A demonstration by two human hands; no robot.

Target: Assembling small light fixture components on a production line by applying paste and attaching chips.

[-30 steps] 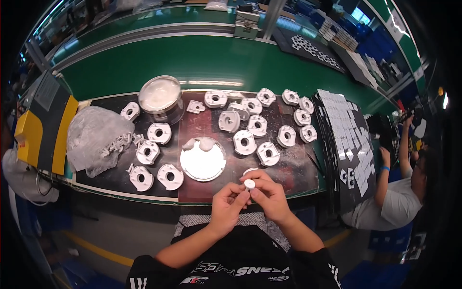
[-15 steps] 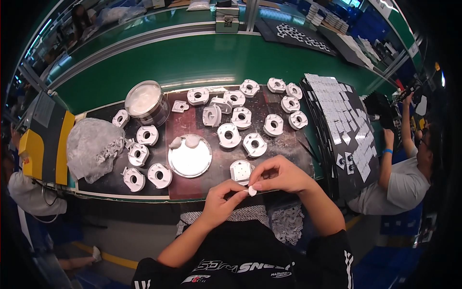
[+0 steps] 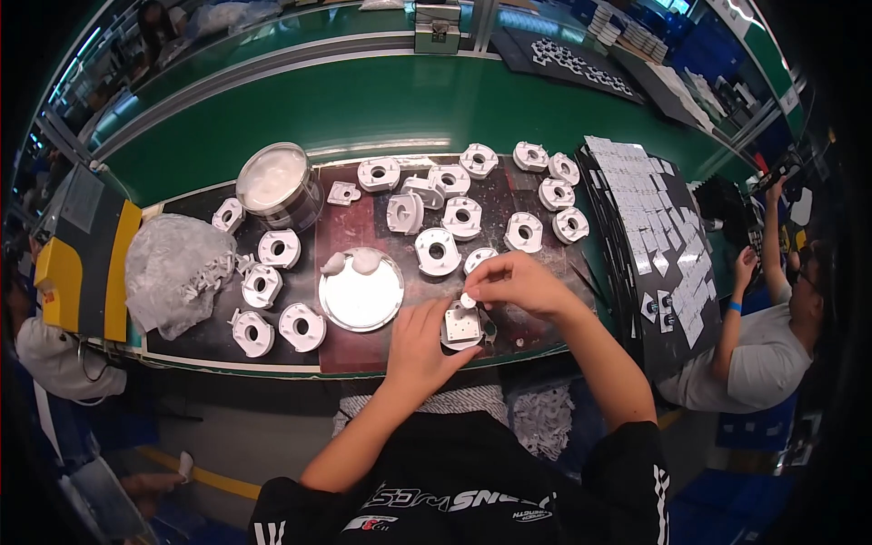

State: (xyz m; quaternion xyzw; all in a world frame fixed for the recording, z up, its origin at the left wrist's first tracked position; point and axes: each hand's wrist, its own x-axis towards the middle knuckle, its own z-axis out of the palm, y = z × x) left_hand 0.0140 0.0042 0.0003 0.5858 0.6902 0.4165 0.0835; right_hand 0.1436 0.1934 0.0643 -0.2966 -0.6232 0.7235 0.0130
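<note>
My left hand (image 3: 420,352) curls around the left and near edges of a white plastic housing (image 3: 461,328), its thumb along the near side. This housing lies at the table's front edge, and its upper face shows a squarish plate with small holes. Over its far edge my right hand (image 3: 520,285) pinches a small round white piece (image 3: 468,300) between thumb and fingertips. The right hand partly covers another white housing (image 3: 479,259) behind. Several similar ring-shaped housings (image 3: 437,252) with centre holes stand farther back and to the left.
Left of my hands lies a round lid (image 3: 361,295) bearing white lumps. Behind it stand a tub of whitish material (image 3: 274,177) and a plastic bag of small white parts (image 3: 173,272). On the right, black boards (image 3: 663,245) carry white pieces; a co-worker (image 3: 754,336) sits beyond.
Both hands have moved from the table edge onto the housing. The left hand has let go of the small white piece and taken the housing's side; the right has carried the piece over it.
</note>
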